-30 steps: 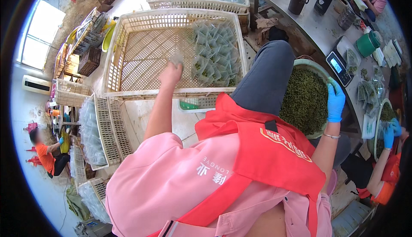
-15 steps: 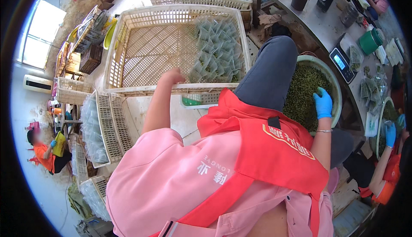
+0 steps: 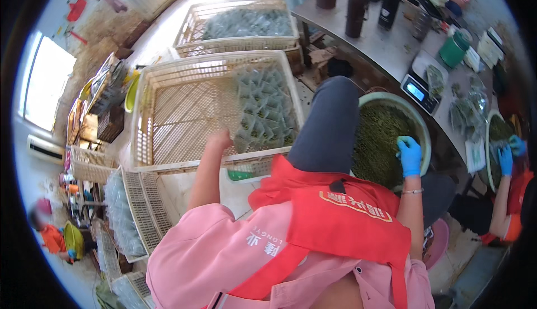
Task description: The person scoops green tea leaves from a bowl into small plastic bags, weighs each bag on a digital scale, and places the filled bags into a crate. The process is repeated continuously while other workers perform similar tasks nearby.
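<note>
My bare left hand is over the near side of a large cream plastic crate. Its fingers are blurred and partly hidden, so whether they hold anything is unclear. Small clear pouches with green contents stand in rows in the crate's right part, just right of that hand. In a blue glove, my right hand is over the right side of a round pale-green basin. Loose dried green leaf bits fill the basin. The gloved fingers are bent together; anything between them is too small to make out.
Right of the basin, a metal table carries a digital scale, a green canister and dark bottles. Another pouch-filled crate stands behind. A co-worker's gloved hand is at far right. Stacked crates stand left.
The view has shifted, so the crate and basin sit lower and further left. My left hand stays over the crate's near side and my right over the basin. A bag now lies on the scale.
</note>
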`<state>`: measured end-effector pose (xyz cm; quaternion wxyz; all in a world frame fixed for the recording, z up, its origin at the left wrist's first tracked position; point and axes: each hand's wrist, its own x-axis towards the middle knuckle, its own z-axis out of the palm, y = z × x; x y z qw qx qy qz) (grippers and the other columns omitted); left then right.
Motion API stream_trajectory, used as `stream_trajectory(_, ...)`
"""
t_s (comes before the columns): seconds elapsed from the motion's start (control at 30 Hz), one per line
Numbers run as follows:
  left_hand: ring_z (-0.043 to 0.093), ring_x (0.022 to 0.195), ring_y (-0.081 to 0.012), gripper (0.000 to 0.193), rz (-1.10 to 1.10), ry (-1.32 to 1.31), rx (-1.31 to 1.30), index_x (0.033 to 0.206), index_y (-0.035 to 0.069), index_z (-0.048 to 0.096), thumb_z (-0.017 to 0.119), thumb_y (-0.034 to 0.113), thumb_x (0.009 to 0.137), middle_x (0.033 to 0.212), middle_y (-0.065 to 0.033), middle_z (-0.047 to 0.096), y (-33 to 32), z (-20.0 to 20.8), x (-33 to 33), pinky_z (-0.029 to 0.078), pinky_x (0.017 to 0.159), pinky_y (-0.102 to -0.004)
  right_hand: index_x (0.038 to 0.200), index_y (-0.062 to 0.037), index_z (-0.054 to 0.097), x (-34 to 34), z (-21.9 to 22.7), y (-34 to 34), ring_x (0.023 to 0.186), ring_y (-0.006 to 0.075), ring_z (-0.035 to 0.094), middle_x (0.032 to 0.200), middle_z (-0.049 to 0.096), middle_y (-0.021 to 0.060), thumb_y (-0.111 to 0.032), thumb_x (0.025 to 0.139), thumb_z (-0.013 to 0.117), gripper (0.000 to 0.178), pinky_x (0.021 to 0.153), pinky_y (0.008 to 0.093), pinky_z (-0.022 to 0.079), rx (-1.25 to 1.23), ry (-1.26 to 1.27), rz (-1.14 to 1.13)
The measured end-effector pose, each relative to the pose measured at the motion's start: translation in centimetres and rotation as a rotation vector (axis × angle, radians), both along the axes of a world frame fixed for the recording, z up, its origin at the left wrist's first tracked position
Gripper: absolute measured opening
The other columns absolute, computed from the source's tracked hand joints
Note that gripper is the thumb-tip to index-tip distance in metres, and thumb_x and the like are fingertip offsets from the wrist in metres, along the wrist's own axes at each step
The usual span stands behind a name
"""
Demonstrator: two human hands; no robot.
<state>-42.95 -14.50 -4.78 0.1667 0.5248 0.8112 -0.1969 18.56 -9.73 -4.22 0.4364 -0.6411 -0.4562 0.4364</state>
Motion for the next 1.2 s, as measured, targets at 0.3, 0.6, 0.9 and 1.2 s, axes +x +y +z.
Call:
stream_trajectory(0.3,0.068,0.083,-0.0234,0.026,-0.562,-0.801,0.989,0.109,0.013,0.062,0.064,0.015,0.083,0.093,-0.0089,0.068,6.4,11.0,26.3,0.053,0.071,-0.0344,0.101,-0.0037,0.067,-1.8,4.0,-0.6,0.067,0.0135,0.064,0.088,0.067,0.0053,-0.010,0.085,0.063,0.017,0.058,0.0244,0.051,-0.008,0.351,-0.049)
stream_trajectory(0.6,0.068,0.072,-0.0222,0.026,-0.707,-1.188,0.305,0.104,0.012,0.063,0.065,0.027,0.083,0.079,-0.0100,0.068,9.2,8.4,41.9,0.052,0.064,-0.0333,0.100,-0.0028,0.066,-2.0,5.5,-1.3,0.068,0.0139,0.062,0.087,0.067,0.0063,-0.009,0.085,0.063,0.017,0.062,0.0265,0.050,0.068,0.214,-0.057)
stream_trajectory(0.9,0.066,0.078,-0.0273,0.017,-0.929,-1.121,0.481,0.098,0.010,0.066,0.062,0.019,0.084,0.086,-0.0110,0.067,10.2,4.4,41.2,0.052,0.068,-0.0352,0.112,-0.0117,0.063,2.3,8.4,8.9,0.080,0.0315,0.062,0.090,0.064,0.0150,-0.012,0.082,0.061,0.029,0.073,0.0367,0.050,0.175,-0.644,-0.198)
stream_trajectory(1.2,0.069,0.078,-0.0208,0.019,-0.767,-1.173,0.419,0.101,0.008,0.066,0.063,0.018,0.085,0.089,-0.0099,0.069,10.9,4.0,41.6,0.052,0.067,-0.0322,0.093,-0.0010,0.064,3.4,4.1,9.0,0.072,0.0097,0.060,0.084,0.064,0.0052,-0.004,0.079,0.068,0.014,0.066,0.0250,0.050,0.488,-0.111,-0.346)
